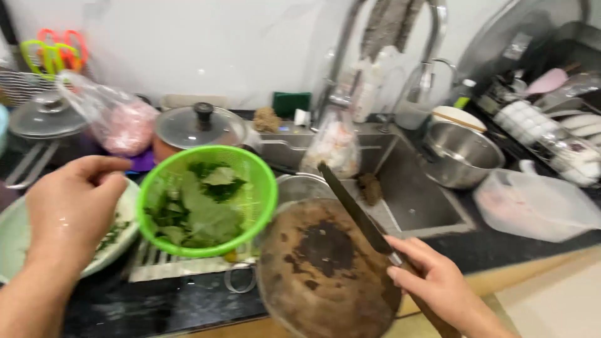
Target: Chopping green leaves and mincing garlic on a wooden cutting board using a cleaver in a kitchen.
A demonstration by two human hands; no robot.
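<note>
We stand at a dark kitchen surface [156, 307] with a sink [419, 200]. Nearest, our right hand [438, 285] has its grip closed on one knife [360, 216], handle mostly hidden, lying across one round worn chopping board [322, 269] cut off below. Left of the board, our left hand [72, 206], grip loose and empty, hovers beside one green colander [206, 200] of blurred greens. Beyond the board, two lidded pots sit.

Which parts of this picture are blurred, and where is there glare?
Head view: motion blur softens everything, most the plastic bag at upper left and the dish rack at right; the green colander and knife stay readable; glare shows on the steel bowl and glass lid.
</note>
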